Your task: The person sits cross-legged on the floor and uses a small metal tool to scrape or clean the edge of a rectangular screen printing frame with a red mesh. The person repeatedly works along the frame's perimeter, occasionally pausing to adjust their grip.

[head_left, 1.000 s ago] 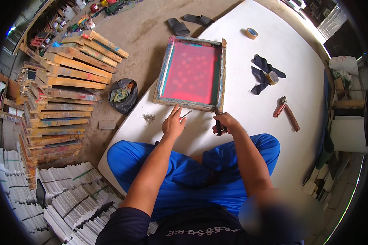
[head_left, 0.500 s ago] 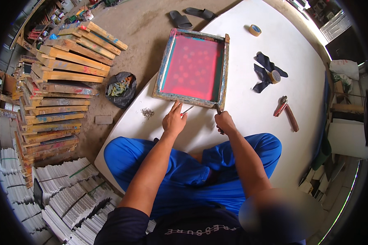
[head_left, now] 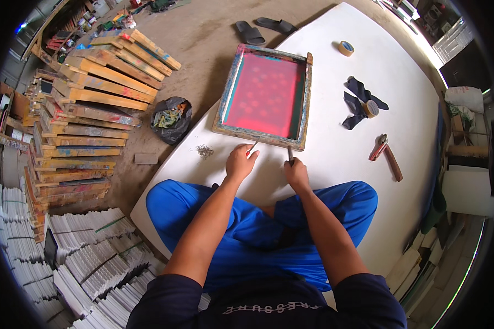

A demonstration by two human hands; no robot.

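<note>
Head view: the shirt (head_left: 225,296) bears pale lettering (head_left: 271,308); hands (head_left: 240,164) (head_left: 297,174) grip tools (head_left: 253,147) (head_left: 290,154).

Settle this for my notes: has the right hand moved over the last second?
Yes, the right hand has shifted left and toward the body, judged against the dark cloth.

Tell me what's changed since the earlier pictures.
The right hand has shifted left and back toward the body, bringing its dark tool left of the near right corner of the frame. Nothing was visibly picked up or released. The left hand still holds its thin tool; the frame and slippers stayed put.
</note>
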